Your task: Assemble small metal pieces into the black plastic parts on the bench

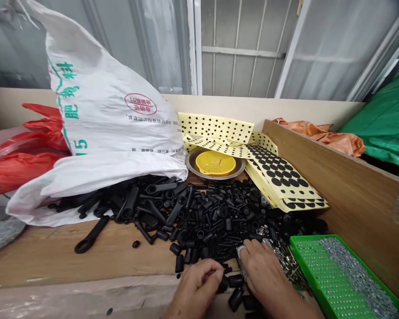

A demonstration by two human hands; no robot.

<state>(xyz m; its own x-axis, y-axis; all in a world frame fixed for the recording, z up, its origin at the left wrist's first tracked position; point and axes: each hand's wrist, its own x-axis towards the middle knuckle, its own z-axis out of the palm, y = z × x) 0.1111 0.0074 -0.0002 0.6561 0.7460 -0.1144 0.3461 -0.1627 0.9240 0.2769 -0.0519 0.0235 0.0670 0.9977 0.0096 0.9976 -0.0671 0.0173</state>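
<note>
My left hand (199, 288) is at the near edge of a pile of black plastic parts (216, 212). Its thumb and fingers are curled together, and whatever they may hold is hidden. To its right, my right hand (264, 272) reaches down into the pile with bent fingers, closed together. Whitish wrapping covers some of its fingers, and its fingertips are hidden from view. Short black cylinders (236, 297) lie between and below the two hands. Beside the right hand is a heap of shiny metal pins (287, 261).
A white woven sack (109, 110) spills black handles (129, 201) at left. Behind the pile stands a metal bowl (189, 166) holding a yellow strainer (216, 161). Yellow sticker sheets (286, 177) lean by a wooden divider (335, 177). A green tray (335, 283) holds small metal pieces.
</note>
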